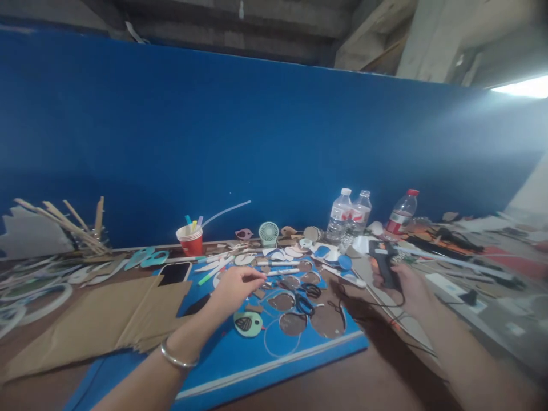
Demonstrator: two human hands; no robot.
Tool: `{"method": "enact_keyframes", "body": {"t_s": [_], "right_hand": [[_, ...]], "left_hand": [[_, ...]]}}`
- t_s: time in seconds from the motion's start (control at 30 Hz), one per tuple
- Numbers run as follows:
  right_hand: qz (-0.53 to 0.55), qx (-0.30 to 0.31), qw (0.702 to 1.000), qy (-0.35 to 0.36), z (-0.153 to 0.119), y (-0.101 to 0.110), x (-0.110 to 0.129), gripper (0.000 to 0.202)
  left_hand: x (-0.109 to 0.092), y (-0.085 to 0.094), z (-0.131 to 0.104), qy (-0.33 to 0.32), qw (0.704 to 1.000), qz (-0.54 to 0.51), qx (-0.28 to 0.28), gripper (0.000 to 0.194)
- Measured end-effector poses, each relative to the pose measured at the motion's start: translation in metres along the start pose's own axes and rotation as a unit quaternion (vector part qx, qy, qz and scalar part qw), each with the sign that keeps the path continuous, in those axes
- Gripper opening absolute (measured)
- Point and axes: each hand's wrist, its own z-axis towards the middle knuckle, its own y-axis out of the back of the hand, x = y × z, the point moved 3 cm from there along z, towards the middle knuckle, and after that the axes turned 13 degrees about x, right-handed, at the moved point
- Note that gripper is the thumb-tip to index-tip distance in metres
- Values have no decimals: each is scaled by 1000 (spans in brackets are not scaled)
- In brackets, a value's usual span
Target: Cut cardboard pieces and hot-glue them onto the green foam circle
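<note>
My left hand [240, 287] is over the blue board [231, 365], its thumb and fingertips pinched together; whatever is between them is too small to make out. Just below it on the board lies a green paper bird [248, 324] with a striped wing. Right of the bird are round brown pieces [293, 323] and dark-handled scissors [305, 304]. At the right, my right hand [409, 285] is closed around the handle of a black glue gun [384, 265], and a dark cable runs from it.
Torn cardboard [94, 319] and a phone [175, 273] are at the left. Behind stand a red cup [190, 242] with markers, a small fan [269, 233] and plastic bottles [340, 214]. A jar of wooden sticks [97, 240] stands back left. Paper scraps and tools cover the right.
</note>
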Motion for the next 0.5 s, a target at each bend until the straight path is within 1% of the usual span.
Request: {"method": "enact_keyframes", "body": {"t_s": [0.1,0.17,0.23,0.3,0.37,0.43,0.47,0.5], "right_hand": [[46,33,998,33,-3,-11,11,43],[74,45,995,45,-2,-21,17,42],[99,46,993,48,-1,-32,23,40],[100,41,993,51,-2,-45,29,40],[87,40,994,58,-7,-59,35,40],[69,56,994,66,-15,-75,44,36],[63,61,993,74,-20,-82,48,33],[57,74,991,91,-24,-89,54,31]], "left_hand": [[3,-3,1,0,999,-41,7,19],[3,-4,1,-8,998,-67,13,15],[1,-6,2,-13,997,-76,22,12],[-5,-10,0,-16,997,-64,28,12],[-16,-14,-5,-39,999,-25,10,13],[-32,-17,-12,-105,992,58,-33,12],[-40,-19,-17,-150,980,118,-59,11],[-48,-20,-22,-191,961,181,-82,12]]}}
